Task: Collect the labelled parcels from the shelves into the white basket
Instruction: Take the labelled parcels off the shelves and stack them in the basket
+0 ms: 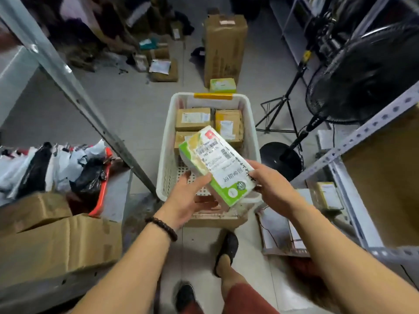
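2 hands [188, 200] [272, 189] grip parcel [217, 164] over basket [164, 155].

The green-and-white labelled carton [217, 164] hides most of the brown cardboard box [183, 138] at its ten o'clock. The black round fan [367, 75] at two o'clock runs off the right edge.

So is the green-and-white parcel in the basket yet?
Not yet: the left hand and right hand hold the parcel tilted above the white basket.

The grey floor [127, 103] holds the white basket [165, 155] in the middle. Behind it stands a tall brown box [223, 48] (a small green box [222, 85] sits at its foot). The fan's round black base [280, 160] is near the basket.
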